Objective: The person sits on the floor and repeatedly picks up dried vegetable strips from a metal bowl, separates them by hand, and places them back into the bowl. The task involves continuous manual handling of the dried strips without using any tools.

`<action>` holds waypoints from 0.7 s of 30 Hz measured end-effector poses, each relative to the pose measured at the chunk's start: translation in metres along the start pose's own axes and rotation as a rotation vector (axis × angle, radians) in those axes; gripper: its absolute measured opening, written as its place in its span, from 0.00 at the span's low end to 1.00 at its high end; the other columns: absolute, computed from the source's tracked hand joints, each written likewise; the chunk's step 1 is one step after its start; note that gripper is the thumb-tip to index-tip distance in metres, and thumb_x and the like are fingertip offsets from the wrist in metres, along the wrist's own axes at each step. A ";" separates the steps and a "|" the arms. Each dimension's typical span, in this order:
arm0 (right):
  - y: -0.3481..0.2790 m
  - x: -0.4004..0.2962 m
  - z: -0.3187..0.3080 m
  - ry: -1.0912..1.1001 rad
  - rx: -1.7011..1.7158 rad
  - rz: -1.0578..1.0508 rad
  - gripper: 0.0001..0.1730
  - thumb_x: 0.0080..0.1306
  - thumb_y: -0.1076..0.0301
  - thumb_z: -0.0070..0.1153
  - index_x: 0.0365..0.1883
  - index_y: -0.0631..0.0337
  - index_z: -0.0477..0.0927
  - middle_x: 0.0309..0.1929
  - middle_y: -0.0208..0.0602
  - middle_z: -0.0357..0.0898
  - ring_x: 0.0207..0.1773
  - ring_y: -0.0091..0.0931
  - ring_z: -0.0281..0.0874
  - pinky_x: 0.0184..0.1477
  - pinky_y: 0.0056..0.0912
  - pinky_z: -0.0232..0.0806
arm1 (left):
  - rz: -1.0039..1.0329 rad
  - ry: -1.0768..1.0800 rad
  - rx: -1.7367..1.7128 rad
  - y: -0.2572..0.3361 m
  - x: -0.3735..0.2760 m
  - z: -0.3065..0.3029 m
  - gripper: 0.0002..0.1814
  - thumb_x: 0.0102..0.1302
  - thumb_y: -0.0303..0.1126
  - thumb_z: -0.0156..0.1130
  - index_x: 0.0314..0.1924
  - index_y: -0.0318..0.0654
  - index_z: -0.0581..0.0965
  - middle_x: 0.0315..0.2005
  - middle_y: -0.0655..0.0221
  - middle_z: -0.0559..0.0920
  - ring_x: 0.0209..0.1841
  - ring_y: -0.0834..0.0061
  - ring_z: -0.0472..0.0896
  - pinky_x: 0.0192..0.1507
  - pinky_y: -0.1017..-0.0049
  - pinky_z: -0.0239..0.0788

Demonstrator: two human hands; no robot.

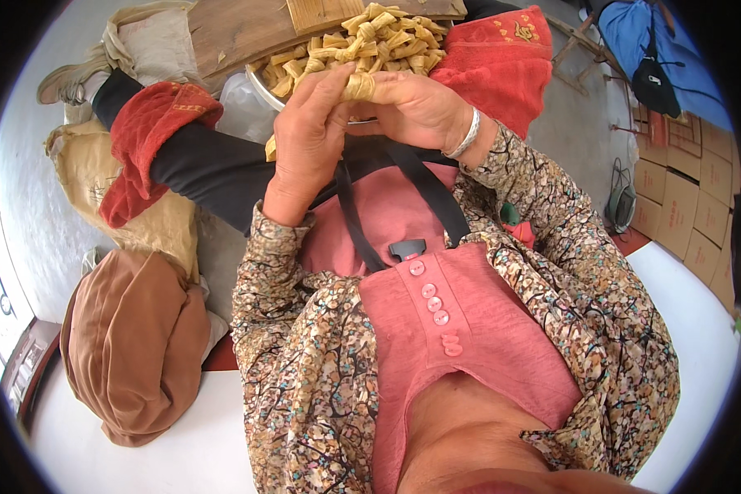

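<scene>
Both hands meet over the near rim of a round metal basin [254, 79]. A yellow strip [359, 87], folded or wrapped on itself and resembling tofu skin, is pinched between them. My left hand [312, 129] has its fingertips against the strip's left side. On the other side, my right hand [417, 108], with a silver bracelet at the wrist, grips it by thumb and fingers. Just beyond lies a heap of knotted yellow pieces [401, 46] in the basin. Another yellow end [270, 148] shows by the left hand's outer edge; whether it is held cannot be seen.
A wooden board [241, 37] lies across the basin's far side. Red towels [500, 68] cover both knees. At left are a woven sack [105, 179] and a brown cloth bundle [136, 346]. Cardboard boxes [679, 197] are stacked at right, near a person in blue [630, 31].
</scene>
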State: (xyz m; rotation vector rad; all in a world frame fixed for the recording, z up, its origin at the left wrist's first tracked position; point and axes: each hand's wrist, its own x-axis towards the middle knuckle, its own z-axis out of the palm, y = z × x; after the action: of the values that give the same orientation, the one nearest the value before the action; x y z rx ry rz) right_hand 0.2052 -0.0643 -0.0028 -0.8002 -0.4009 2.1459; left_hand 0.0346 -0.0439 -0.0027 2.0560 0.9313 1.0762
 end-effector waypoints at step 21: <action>-0.017 0.019 0.031 0.341 -0.903 -0.850 0.06 0.58 0.76 0.57 0.32 0.69 0.82 0.48 0.39 0.75 0.48 0.29 0.74 0.49 0.27 0.66 | -0.821 0.106 -0.951 0.021 0.022 0.004 0.14 0.70 0.36 0.45 0.42 0.34 0.75 0.18 0.73 0.73 0.17 0.87 0.65 0.17 0.86 0.52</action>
State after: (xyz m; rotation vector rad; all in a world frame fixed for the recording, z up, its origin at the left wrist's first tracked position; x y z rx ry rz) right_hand 0.1858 -0.0392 0.0216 -1.1663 -1.2930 0.9577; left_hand 0.0537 -0.0384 0.0212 0.7327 0.9190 0.8874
